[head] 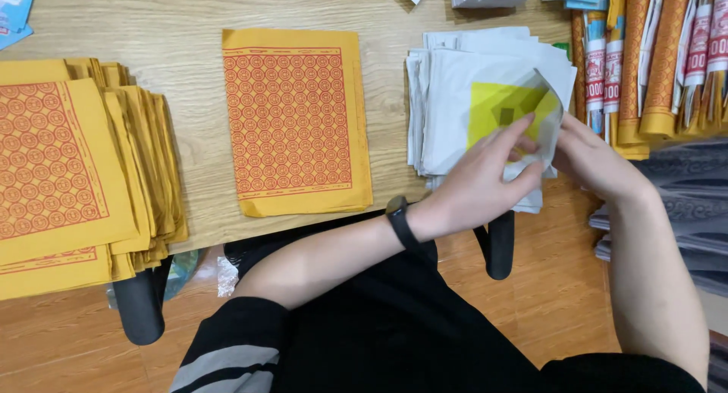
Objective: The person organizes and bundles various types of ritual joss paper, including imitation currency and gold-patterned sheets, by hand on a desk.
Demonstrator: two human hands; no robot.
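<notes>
Holding a clear bag point(523, 109) open — left hand point(478, 184) and right hand point(591, 162) both pinching it — one yellow sheet point(292, 120) waits, stack point(68, 173) unbagged.

This looks like a small paper-goods workshop or packing shop. A wooden worktop point(189, 29) carries stock in bulk: left of a single yellow sheet with red coin print point(292, 120) rises a thick stack of the same printed sheets point(83, 173), and right of it lies a pile of thin white bags point(455, 97). Beyond that pile, bundles of banded orange and gold paper rolls point(652, 52) stand packed together. Below the worktop's near edge is a wood-patterned floor point(553, 302).
</notes>
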